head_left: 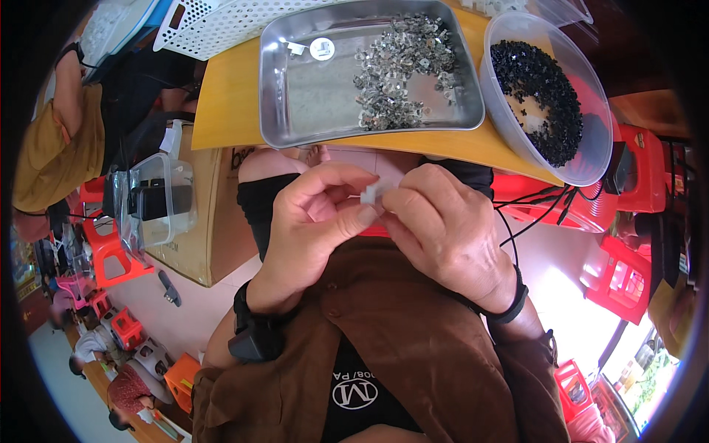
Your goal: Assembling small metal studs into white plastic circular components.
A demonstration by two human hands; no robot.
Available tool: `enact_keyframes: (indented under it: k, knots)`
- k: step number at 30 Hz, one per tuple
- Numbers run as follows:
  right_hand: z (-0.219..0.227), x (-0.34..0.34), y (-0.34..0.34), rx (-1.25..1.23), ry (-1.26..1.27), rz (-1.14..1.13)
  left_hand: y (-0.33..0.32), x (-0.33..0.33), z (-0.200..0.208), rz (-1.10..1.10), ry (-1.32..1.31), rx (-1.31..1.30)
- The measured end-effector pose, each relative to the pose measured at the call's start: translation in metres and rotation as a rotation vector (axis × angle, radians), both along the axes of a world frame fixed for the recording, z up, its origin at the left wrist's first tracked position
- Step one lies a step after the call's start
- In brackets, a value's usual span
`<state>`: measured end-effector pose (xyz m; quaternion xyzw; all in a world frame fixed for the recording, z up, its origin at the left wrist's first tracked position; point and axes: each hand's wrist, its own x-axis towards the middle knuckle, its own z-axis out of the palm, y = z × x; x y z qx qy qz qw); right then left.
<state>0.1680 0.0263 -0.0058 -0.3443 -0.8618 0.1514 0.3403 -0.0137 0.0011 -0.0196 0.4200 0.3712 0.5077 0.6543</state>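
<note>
Above my lap, my left hand point(314, 221) pinches a small white plastic piece point(369, 193) with a stepped edge between thumb and forefinger. My right hand point(443, 221) has its fingers closed together against the right side of that piece; what its fingertips hold is hidden. Just beyond the hands, a shallow steel tray point(317, 103) rests on a yellow tabletop. Many small metal clips point(402, 70) are heaped in its right half. Near its far left lie a white T-shaped piece point(296, 49) and a round white piece point(322, 49).
Right of the tray, a clear plastic tub point(602, 136) holds small black parts point(535, 96). A white perforated basket point(210, 29) stands at the far left. Black cables point(543, 198) hang below the tub. A cardboard box point(210, 214) and red stools point(620, 277) are around me. Another person point(63, 140) sits at left.
</note>
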Motion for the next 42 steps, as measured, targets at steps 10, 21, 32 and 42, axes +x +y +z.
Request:
enact_keyframes:
  k: [10,21,32,42]
  knots:
    - [-0.009,-0.006,0.004,0.109,0.249,-0.084,-0.001,-0.001,0.001,0.014,-0.337,-0.221]
    - [-0.01,-0.002,0.002,0.247,0.106,-0.063,-0.002,0.0,0.004,0.052,-0.206,-0.123]
    - [-0.011,-0.003,-0.001,0.265,0.148,-0.089,-0.002,0.001,0.01,0.043,-0.128,-0.026]
    - [-0.009,-0.004,-0.002,0.271,0.125,-0.063,-0.001,-0.004,0.004,0.013,-0.043,0.088]
